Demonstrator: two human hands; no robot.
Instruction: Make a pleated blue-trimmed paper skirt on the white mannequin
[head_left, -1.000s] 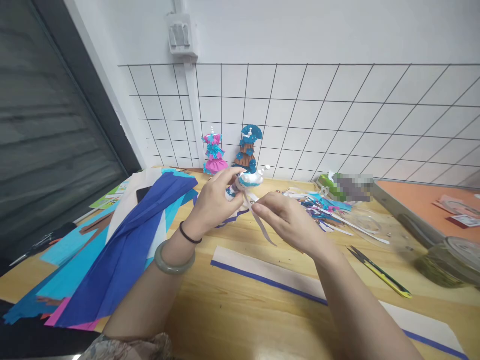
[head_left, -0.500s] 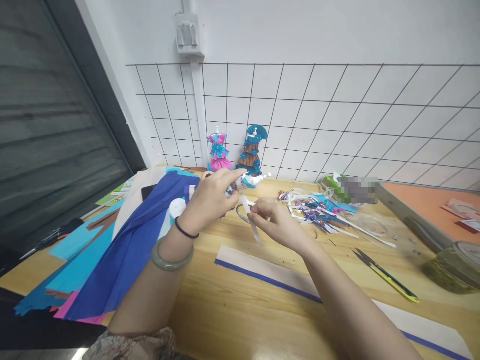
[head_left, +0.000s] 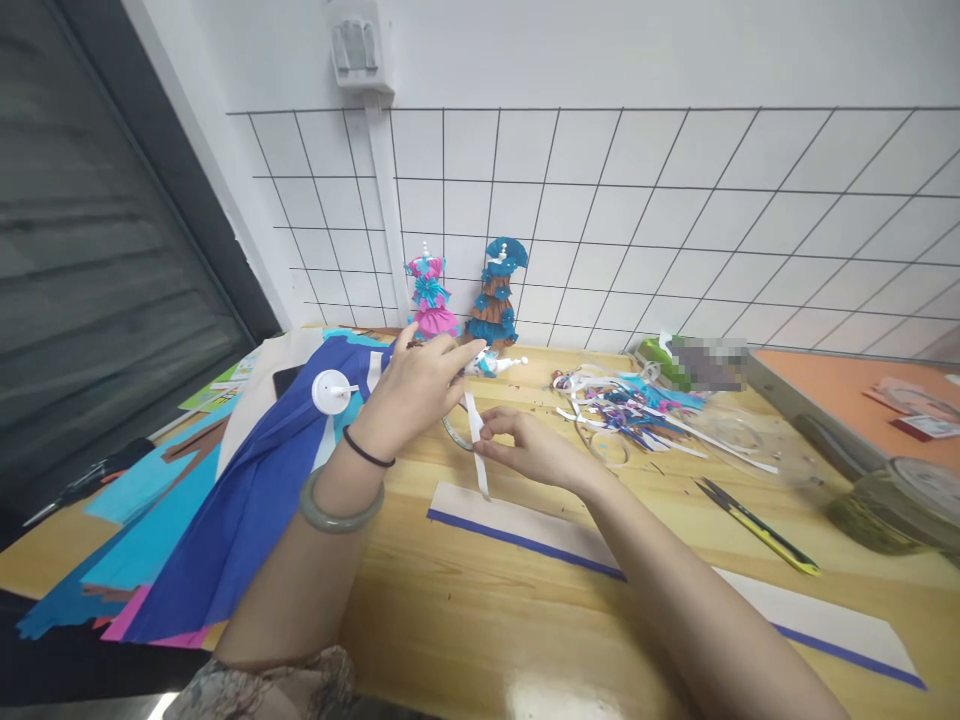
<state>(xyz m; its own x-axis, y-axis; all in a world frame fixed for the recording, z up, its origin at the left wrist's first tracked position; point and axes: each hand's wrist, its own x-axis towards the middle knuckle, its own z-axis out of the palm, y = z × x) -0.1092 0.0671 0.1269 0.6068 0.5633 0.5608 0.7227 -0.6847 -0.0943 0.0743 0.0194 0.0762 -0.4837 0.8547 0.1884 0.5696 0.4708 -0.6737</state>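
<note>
A small dress form (head_left: 493,364) lies sideways in my left hand (head_left: 424,385), its white pointed tip to the right. White and blue decoration shows on it past my fingers; the rest is hidden by the hand. To the left of my wrist a white round base (head_left: 331,392) with a short post appears, apparently the same form's foot. From under my left fingers hangs a narrow white strip (head_left: 478,465). My right hand (head_left: 517,440) pinches this strip between thumb and fingers, partway down its length. Behind the strip a pale ring-shaped piece (head_left: 455,432) is partly visible.
Two paper-dressed forms, one pink (head_left: 431,295) and one brown-and-teal (head_left: 495,295), stand by the wall grid. Blue crepe paper (head_left: 262,480) covers the left side. Thread snips (head_left: 757,525), paper scraps (head_left: 630,410), a tape roll (head_left: 892,505) and white-and-blue strips (head_left: 517,525) lie about.
The form in my left hand has turned, so its round base shows more fully at the left. My right hand and the white strip have shifted slightly left, and the view has moved a little.
</note>
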